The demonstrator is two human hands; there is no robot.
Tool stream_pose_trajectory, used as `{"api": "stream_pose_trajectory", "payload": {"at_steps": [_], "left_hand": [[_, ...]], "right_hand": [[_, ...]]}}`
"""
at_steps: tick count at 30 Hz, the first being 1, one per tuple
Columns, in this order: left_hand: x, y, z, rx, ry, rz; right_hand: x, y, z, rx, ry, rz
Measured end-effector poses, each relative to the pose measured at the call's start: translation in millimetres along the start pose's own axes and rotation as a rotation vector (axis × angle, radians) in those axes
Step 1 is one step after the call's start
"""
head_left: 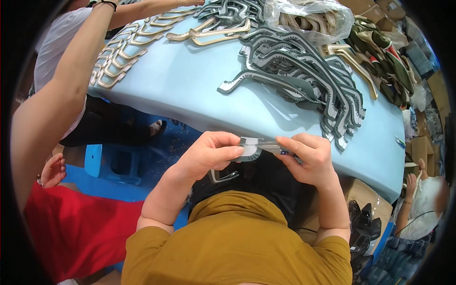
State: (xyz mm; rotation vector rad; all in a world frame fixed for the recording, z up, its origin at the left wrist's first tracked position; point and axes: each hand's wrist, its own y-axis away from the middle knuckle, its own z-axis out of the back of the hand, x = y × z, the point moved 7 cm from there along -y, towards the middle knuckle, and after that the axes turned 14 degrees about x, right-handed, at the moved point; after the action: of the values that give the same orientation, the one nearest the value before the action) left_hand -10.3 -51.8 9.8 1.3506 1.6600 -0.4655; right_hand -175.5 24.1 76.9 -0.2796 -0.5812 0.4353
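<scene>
My left hand (213, 151) pinches a grey and white curved fabric piece (250, 151) between thumb and fingers, above my lap. In my right hand (306, 156) is a slim silver metal tool (270, 146), its exact kind unclear, with a small dark blue end by the fingers. The tool's tip lies against the right side of the fabric piece, and my two hands face each other across it. Below my left hand, a pale curved strip (223, 176) shows over my dark-clad lap.
A blue-covered table (190, 90) carries a heap of grey-and-white trim pieces (304, 71), rows of cream strips (118, 52) and a clear plastic bag (308, 19). A person's arm (61, 90) reaches across at left. A blue stool (111, 164) stands below; cartons (420, 152) line the right.
</scene>
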Motion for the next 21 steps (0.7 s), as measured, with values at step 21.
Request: {"api": "stream_pose_trajectory", "payload": {"at_steps": [21], "left_hand": [[16.9,-9.1,7.2,0.078,-0.031,-0.039]], "right_hand": [[-38.8,12.9,-32.2,-0.212,-0.683,-0.324]]}}
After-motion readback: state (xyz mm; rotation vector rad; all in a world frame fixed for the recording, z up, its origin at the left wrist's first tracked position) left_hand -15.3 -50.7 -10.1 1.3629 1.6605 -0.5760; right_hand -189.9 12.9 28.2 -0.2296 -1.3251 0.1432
